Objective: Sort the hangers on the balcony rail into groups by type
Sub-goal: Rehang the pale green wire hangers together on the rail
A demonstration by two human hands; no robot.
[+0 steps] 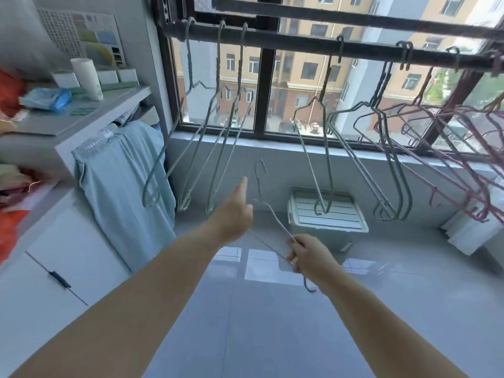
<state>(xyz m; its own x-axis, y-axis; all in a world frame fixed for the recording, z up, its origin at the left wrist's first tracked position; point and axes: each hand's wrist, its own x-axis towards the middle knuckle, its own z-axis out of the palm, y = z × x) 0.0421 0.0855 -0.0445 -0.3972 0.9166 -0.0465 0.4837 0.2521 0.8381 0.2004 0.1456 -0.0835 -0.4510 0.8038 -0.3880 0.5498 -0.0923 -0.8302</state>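
The right hand (308, 257) is closed round one shoulder of a thin wire hanger (281, 222), finger and thumb pinching it near its lower end; the hanger is off the rail (300, 40), low and in front of the body. Its long axis slants up and to the left from that grip, with the hook at the top and furthest from the person; a small bent tip shows below the fist.

The left hand (233, 216) is beside the hanger's other shoulder with one finger straight and pointing up at the rail, the others curled. Whether it actually holds the wire I cannot tell; blur hides the contact.

Three green hangers (218, 66) hang together at the rail's left end; more grey-green ones (328, 159) hang near the middle; pink hangers (423, 85) crowd the right end.

The held hanger looks pale grey-green, so it probably belongs with the left group. The rail lies up and ahead of both hands, and the hook already points that way; the left-end group is nearer the left hand, while the right hand does the carrying. The likely move is a lift up and leftward to set the hook over the rail beside those three.
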